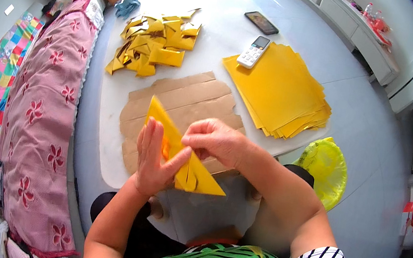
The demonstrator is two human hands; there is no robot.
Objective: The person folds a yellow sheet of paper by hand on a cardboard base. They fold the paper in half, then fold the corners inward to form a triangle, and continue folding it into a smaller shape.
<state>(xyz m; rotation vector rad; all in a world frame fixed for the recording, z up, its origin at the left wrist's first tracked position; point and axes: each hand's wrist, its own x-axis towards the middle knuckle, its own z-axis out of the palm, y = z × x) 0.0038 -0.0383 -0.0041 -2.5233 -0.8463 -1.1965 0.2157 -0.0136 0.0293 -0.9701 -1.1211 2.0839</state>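
A yellow folded paper sheet (199, 176), triangular in outline, is held up over the near edge of the white table (106, 154). My left hand (158, 158) holds it from the left, fingers upright and thumb across its face. At its upper long edge, my right hand (215, 138) pinches the paper between thumb and fingers. Beneath the hands lies a flattened piece of brown cardboard (191, 94). A stack of yellow paper sheets (280, 92) rests to the right, a white keypad phone (254, 52) on its far left corner. Folded shiny gold paper pieces (155, 41) form a heap at the far left.
A dark smartphone (261, 22) lies near the table's far right edge. A yellow-green plastic bag (324, 170) hangs or stands by the right corner. A sofa with a pink flowered cover (49, 105) runs along the left, and a blue cloth (127, 6) sits at the far left corner.
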